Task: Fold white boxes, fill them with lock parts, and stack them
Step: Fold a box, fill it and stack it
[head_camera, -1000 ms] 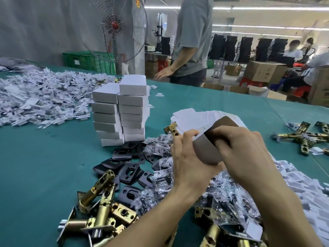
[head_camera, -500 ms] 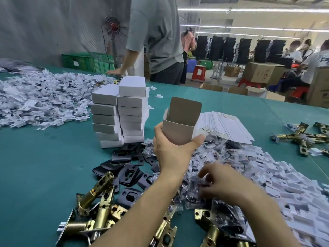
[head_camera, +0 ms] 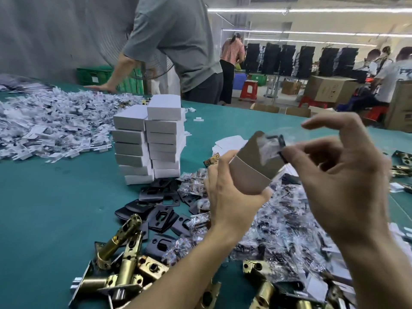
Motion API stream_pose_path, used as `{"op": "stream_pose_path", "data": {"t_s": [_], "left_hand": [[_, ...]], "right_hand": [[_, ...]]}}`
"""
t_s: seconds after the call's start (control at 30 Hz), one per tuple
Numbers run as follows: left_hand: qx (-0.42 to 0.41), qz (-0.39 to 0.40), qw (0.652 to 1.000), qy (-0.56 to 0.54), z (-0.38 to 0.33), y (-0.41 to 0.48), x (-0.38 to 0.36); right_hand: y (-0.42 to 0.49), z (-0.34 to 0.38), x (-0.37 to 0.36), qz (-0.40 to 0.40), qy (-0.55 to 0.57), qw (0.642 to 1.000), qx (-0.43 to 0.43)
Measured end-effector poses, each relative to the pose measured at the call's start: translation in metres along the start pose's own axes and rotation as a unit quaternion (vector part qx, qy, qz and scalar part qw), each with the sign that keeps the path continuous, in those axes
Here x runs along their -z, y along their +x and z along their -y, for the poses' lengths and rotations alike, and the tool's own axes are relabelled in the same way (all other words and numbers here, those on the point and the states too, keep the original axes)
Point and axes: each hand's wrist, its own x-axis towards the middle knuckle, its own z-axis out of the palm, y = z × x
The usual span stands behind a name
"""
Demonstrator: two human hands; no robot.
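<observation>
Far left, a heap of white paper scraps (head_camera: 55, 121) on the green table (head_camera: 44, 208); next, finished white boxes (head_camera: 151, 141) stacked in 2 columns, all closed, so a fair batch is done (exact count hard, edges run together); in front of them black strike plates (head_camera: 160, 217) and brass latches (head_camera: 120, 259) lie loose, unpacked. Centre: left hand (head_camera: 227, 197) grips the open box (head_camera: 252, 172) low down, thumb and fingers curled round it; box is held above the table, mouth tilted up toward the right, flap up, brown inside showing. At the mouth, a clear bag (head_camera: 270, 146) with a dark part inside, only partly in; right hand (head_camera: 347, 186) pinches it between thumb and forefinger, other 3 fingers spread and lifted. Judgement: this box is folded, filling just begun; left to do: bag fully in, likely a plate and latch too, close, stack; many bagged parts (head_camera: 278, 219) and flat blanks (head_camera: 229, 143) remain, so the task looks far from over. Hard to see: box bottom hidden by the left palm; bag contents blurred; more latches (head_camera: 401, 161) far right, cut by the frame.
</observation>
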Motion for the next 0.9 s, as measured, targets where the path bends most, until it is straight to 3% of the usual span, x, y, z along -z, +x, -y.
{"op": "stream_pose_path", "data": {"t_s": [0.2, 0.33, 0.53, 0.73, 0.9], "left_hand": [[-0.057, -0.008, 0.998, 0.005, -0.006, -0.005, -0.001], [-0.056, -0.015, 0.998, 0.003, -0.006, -0.005, -0.001], [-0.051, -0.015, 0.998, 0.017, -0.003, -0.007, -0.001], [-0.053, -0.006, 0.998, 0.034, -0.005, -0.008, -0.003], [-0.047, 0.010, 0.998, 0.041, -0.002, -0.007, -0.001]], "right_hand": [[-0.006, -0.008, -0.014, 0.043, -0.133, 0.990, -0.038], [-0.005, -0.009, -0.010, 0.059, -0.105, 0.991, -0.052], [-0.001, -0.011, -0.006, 0.167, -0.067, 0.981, -0.066], [-0.002, -0.022, -0.015, 0.079, -0.068, 0.990, -0.096], [-0.003, -0.018, -0.011, 0.160, -0.088, 0.978, -0.102]]}}
